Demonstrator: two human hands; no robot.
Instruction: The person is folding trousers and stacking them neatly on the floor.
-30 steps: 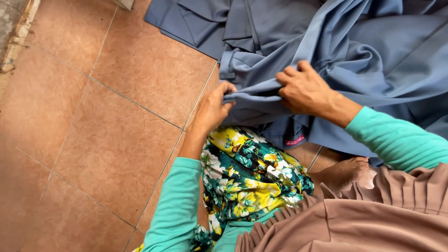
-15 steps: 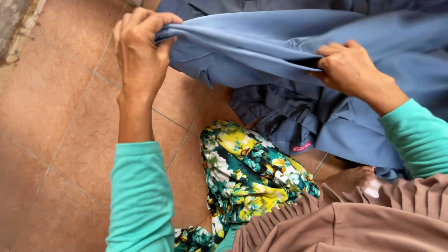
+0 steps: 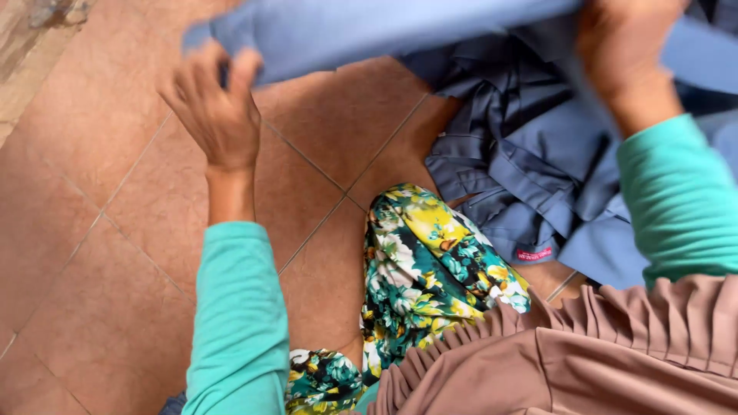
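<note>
My left fingers (image 3: pixel 231 73) are pinching one edge of the blue cloth (image 3: pixel 369 31), and my right hand (image 3: pixel 626 46) is gripping it further along, so I am holding it stretched between them above the tiled floor (image 3: pixel 100 253). Below my right fingers, more blue fabric (image 3: pixel 530 177) is lying crumpled, beside the floral cloth (image 3: pixel 423 269).

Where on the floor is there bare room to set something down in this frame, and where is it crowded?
Bare tile floor lies open left of the left hand and its teal sleeve, and between that sleeve and the floral cloth. It is crowded on the right: the blue garment, held up by the right hand, is heaped there.
</note>
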